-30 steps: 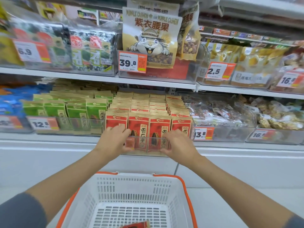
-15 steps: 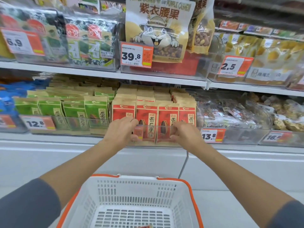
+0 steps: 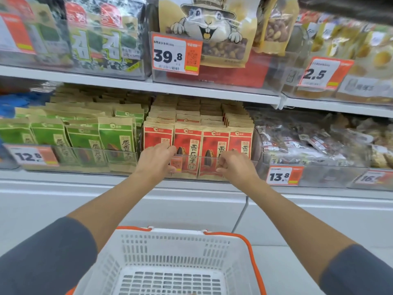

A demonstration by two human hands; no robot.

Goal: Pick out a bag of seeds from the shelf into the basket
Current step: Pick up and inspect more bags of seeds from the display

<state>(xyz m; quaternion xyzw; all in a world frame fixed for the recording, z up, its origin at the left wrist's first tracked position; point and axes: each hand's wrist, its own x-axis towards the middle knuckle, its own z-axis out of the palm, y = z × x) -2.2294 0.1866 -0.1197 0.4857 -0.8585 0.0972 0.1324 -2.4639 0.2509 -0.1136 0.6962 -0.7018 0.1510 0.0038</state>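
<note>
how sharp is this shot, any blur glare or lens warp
Head view: the centre is fairly sharp, the red paper seed bags and the white-and-orange 39.8 price tag read cleanly; head view edges smear, the orange 16 price tag at right is blurred; head view lens slightly bows the white shelf edge; lighting even, faint sheen on the clear plastic bin front.

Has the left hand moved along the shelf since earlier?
No. The left hand stays over the leftmost front red seed bag, fingertips at its right edge.
</note>
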